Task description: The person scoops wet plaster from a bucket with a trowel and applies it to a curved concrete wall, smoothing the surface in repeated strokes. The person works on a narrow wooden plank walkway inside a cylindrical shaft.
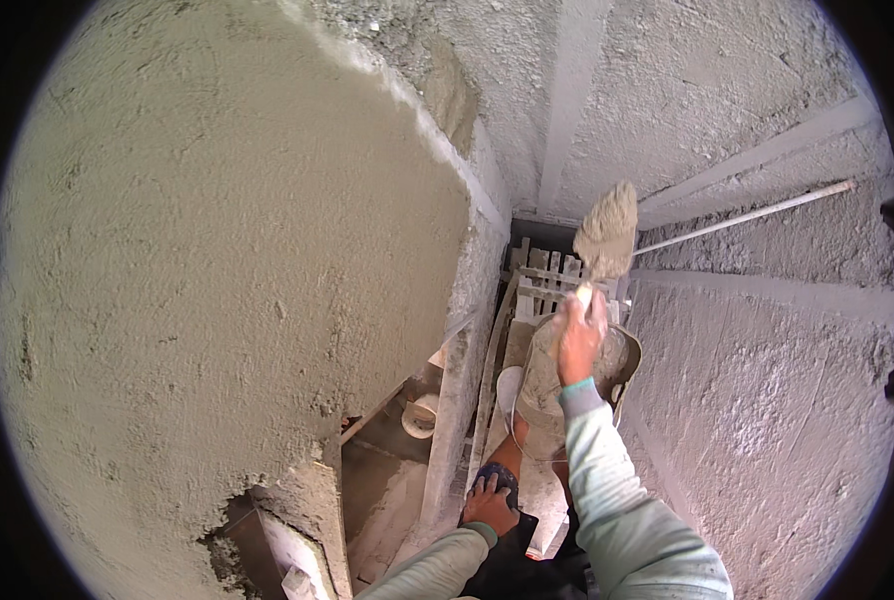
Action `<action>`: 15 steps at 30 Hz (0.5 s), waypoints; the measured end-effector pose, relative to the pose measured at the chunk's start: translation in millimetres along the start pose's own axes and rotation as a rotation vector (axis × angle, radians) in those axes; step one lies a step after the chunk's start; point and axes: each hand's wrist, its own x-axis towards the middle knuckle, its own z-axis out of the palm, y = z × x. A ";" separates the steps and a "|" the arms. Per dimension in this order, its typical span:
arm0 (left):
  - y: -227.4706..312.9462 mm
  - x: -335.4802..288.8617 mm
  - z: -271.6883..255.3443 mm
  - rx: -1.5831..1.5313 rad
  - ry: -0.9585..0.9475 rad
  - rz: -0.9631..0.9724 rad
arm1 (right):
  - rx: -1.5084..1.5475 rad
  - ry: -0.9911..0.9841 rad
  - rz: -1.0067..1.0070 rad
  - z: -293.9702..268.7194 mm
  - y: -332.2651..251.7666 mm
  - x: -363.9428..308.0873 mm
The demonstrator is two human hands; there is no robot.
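Holding trowel (604,250) by its handle, right grip (579,345) closed; blade bears mortar (610,212), appears beyond the bucket's (635,355) far rim. Left grip (490,507) rests unclenched on left leg (507,457), fingers slightly apart.

Showing greenish beige with fine grain and faint streaks at nine o'clock, on the plastered wall (217,220). Turning pinkish grey with whitish blotches at four o'clock, on the right-hand wall (757,430). Running chalky white near half past eleven, along the ragged edge (377,65). Appearing matte grey-beige toward two o'clock, on the trowel (607,235), and pale cream toward three, on its handle (585,294). Displaying whitish white-to-reddish-brown transition at half past two, along the rod (767,212). Reading pale grey-green between four and five, on the right sleeve (637,500), and teal at the cuff edge (577,385).
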 end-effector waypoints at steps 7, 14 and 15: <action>-12.0 -0.9 4.5 -0.022 0.068 -0.014 | -0.295 -0.016 -0.423 262.7 -66.9 39.0; 8.8 -0.6 5.1 -0.016 0.054 0.047 | -0.416 -0.347 -0.414 165.4 -55.1 -53.8; 10.7 1.1 3.3 -0.036 0.060 0.052 | -0.456 -0.307 -0.438 145.5 -42.3 -51.1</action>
